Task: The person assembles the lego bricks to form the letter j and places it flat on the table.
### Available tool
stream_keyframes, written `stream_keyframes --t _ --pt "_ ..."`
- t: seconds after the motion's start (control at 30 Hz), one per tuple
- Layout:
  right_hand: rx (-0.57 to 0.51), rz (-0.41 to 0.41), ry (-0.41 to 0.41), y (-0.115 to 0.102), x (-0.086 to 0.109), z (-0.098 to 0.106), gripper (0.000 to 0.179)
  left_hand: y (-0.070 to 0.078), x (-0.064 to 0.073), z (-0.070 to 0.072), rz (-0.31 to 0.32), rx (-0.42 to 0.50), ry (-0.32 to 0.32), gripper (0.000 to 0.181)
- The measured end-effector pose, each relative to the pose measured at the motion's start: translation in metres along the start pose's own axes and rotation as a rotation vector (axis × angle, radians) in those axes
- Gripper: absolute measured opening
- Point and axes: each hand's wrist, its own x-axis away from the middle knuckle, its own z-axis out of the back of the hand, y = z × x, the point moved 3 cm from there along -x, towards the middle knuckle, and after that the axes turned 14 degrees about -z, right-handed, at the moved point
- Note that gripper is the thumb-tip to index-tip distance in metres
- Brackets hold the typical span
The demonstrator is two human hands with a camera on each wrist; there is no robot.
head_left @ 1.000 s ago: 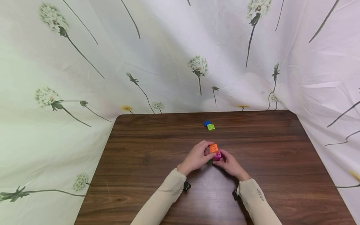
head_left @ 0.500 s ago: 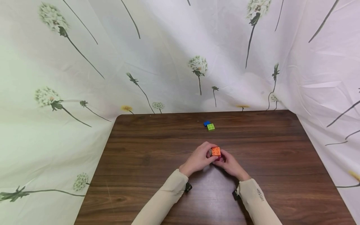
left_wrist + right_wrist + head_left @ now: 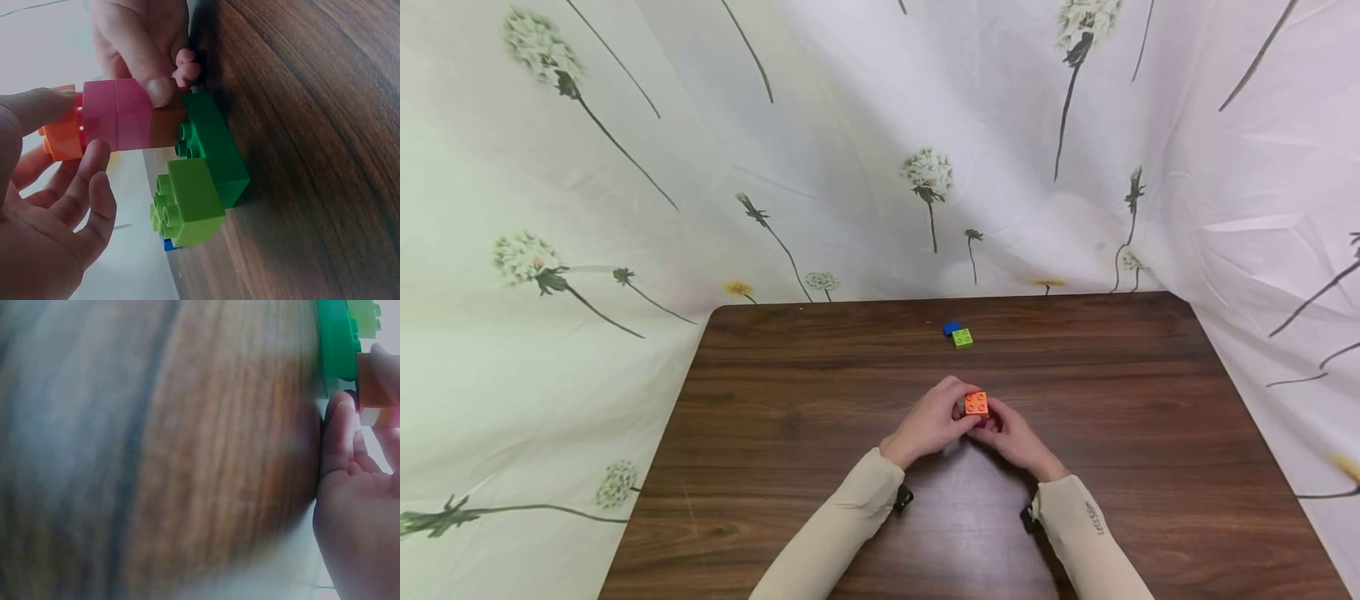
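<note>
My left hand (image 3: 928,421) pinches an orange toy brick (image 3: 976,403) at the top of a stack. Below it, in the left wrist view, come two pink bricks (image 3: 117,115) and a brown brick (image 3: 167,129). A sliver of studs shows between the orange brick and the upper pink one. The stack stands on a long dark green brick (image 3: 219,153) lying on the table. A lime brick (image 3: 195,201) sits at that brick's other end. My right hand (image 3: 1018,437) grips the stack low down, its thumb on the brown and lower pink bricks.
Farther back on the wooden table (image 3: 805,367), a second lime brick (image 3: 962,338) rests against or over a blue brick (image 3: 951,329). A flower-print cloth (image 3: 850,167) hangs behind the table and along both sides.
My left hand has brought the orange brick right and slightly toward me, from tilted beside the pink brick to level on top of it. The right hand has stayed in place.
</note>
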Motion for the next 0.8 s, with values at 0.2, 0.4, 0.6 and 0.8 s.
stream_keyframes --t 0.2,0.4,0.6,0.8 --pt "0.009 -0.002 -0.018 -0.002 0.002 0.002 0.044 0.004 -0.002 0.004 0.004 -0.057 -0.027 0.040" --pt "0.019 -0.017 -0.030 -0.002 0.002 0.002 0.042 0.006 -0.005 0.007 0.029 -0.104 -0.074 0.041" --pt "0.027 -0.006 -0.025 -0.003 0.002 0.002 0.040 0.008 -0.008 0.009 0.010 -0.165 -0.116 0.040" --pt "0.019 -0.013 -0.029 -0.004 0.004 0.003 0.039 0.011 -0.010 0.009 -0.018 -0.222 -0.152 0.039"
